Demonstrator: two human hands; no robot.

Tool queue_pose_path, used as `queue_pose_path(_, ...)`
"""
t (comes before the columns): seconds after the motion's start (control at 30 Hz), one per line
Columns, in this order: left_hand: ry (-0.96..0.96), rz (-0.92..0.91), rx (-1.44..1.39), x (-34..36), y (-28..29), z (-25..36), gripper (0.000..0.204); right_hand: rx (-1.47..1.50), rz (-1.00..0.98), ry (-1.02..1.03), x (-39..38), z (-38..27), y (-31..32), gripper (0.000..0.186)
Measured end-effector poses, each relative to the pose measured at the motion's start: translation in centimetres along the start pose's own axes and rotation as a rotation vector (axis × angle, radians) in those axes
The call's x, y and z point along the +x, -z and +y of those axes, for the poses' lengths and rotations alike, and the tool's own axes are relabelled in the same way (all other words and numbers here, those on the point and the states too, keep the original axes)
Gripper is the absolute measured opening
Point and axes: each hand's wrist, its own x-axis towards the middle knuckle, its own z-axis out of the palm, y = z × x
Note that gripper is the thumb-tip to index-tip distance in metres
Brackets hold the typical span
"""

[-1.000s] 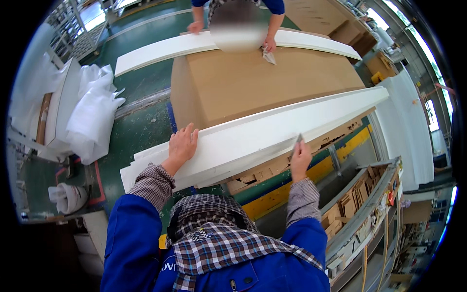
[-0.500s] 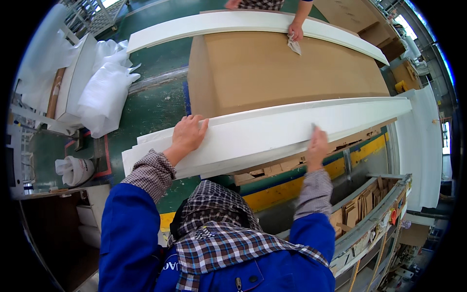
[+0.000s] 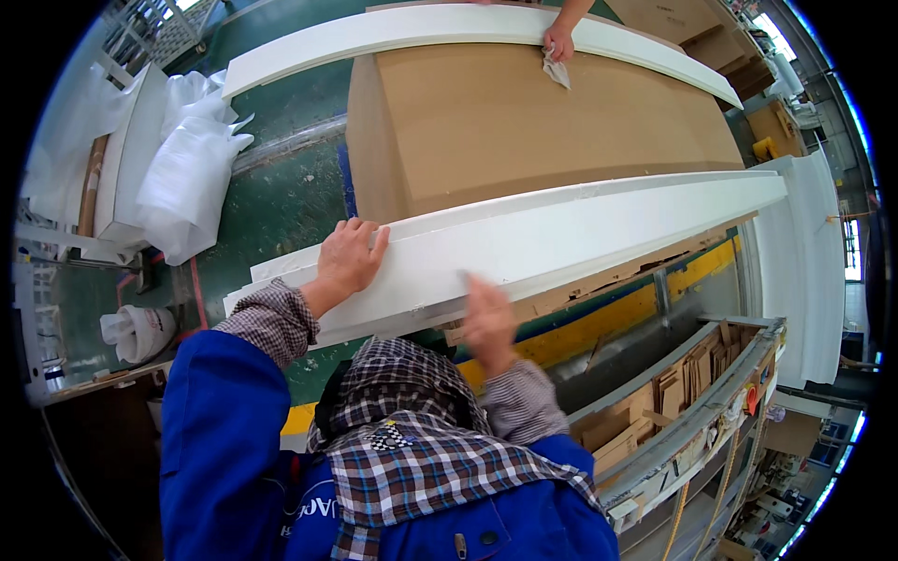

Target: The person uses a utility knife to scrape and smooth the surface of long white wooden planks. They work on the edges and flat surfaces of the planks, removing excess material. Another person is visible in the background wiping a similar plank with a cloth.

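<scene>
A long white board [image 3: 599, 224] lies across in front of me, stacked on other white pieces whose edges show at its left end. My left hand [image 3: 351, 257] rests on its left part, fingers stretched toward the far edge and thumb apart. Over the near edge, around the middle, my right hand [image 3: 489, 323] is closed, its fingers pinching a small grey piece [image 3: 464, 277]. Motion blurs that hand, so the kind of piece is not clear.
A big brown cardboard-covered block [image 3: 552, 122] lies beyond my board. On its far side a co-worker's hand [image 3: 558, 44] holds a white cloth [image 3: 556, 70] by another white board [image 3: 412, 28]. A cart of cardboard scraps [image 3: 673, 383] stands at right, plastic wrap [image 3: 192, 178] at left.
My right hand has moved left along the near side of the board, with the grey piece in its fingers. My left hand stays on the board. The whole view has shifted slightly.
</scene>
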Motion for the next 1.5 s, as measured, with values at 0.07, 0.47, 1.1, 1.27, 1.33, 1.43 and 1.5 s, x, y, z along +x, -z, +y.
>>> queue_pose_path(0.07, -0.002, -0.015, -0.002, 0.2, 0.3, 0.1, 0.039, -0.144, 0.036, -0.013, 1.0, 6.6, 3.2, 0.031)
queue_pose_path(0.47, 0.075, -0.011, -0.194, 0.3, 0.7, 0.2, 0.052, -0.503, -0.094, -0.427, 1.3, 18.9, 8.9, 0.027)
queue_pose_path(1.1, 0.087, 0.069, -0.293, -0.2, 0.6, -0.3, 0.061, -0.195, -0.115, -0.557, 2.7, 2.2, 4.9, 0.032)
queue_pose_path(1.27, 0.141, 0.07, -0.381, 0.2, 0.2, 0.1, 0.061, 0.065, -0.167, 0.015, -1.1, -7.1, -2.1, 0.043)
queue_pose_path(1.33, 0.178, 0.115, -0.402, -0.1, 0.2, -0.1, 0.061, 0.406, -0.458, 0.124, -1.4, -12.0, -2.4, 0.038)
queue_pose_path(1.43, 0.179, 0.137, -0.387, -0.1, 0.6, 0.3, 0.06, 0.454, -0.307, 0.106, -0.1, -9.7, -1.6, 0.038)
queue_pose_path(1.5, 0.126, 0.24, -0.278, 0.2, -0.7, -0.3, 0.058, 0.375, -0.261, 0.035, 1.1, -6.5, -0.4, 0.037)
